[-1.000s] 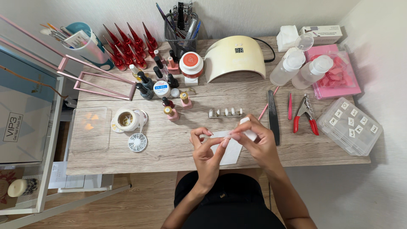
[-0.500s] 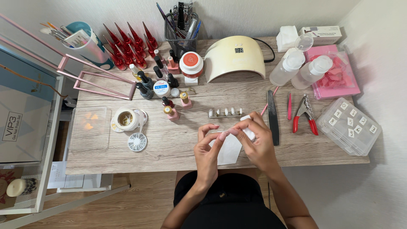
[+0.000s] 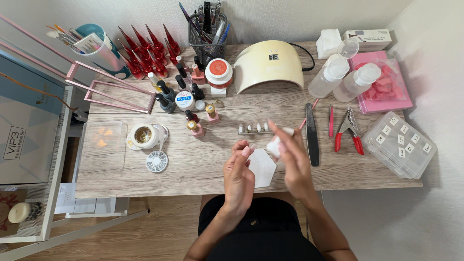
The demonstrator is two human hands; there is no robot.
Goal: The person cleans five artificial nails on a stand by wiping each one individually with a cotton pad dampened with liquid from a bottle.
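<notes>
Your right hand [image 3: 290, 157] grips a white buffer block [image 3: 276, 145]; your left hand [image 3: 239, 171], fingers curled and holding nothing visible, hovers over white paper [image 3: 261, 166] near the bench [image 3: 193, 174] front edge.

From my remote view I note a wooden table [image 3: 145, 181]. At its back edge stands a cream nail lamp [image 3: 268, 65], a black mesh holder [image 3: 207, 41] of tools just to its left, and a row of red cone-shaped bottles [image 3: 145, 50] further left. Small polish bottles [image 3: 186, 96] cluster ahead of these. Two clear pump bottles [image 3: 344, 77] stand right of the lamp, touching a pink packet [image 3: 389, 89]. A black nail file [image 3: 311, 133], red-handled nippers [image 3: 347, 128] and a clear compartment box [image 3: 398, 142] lie to the right.
</notes>
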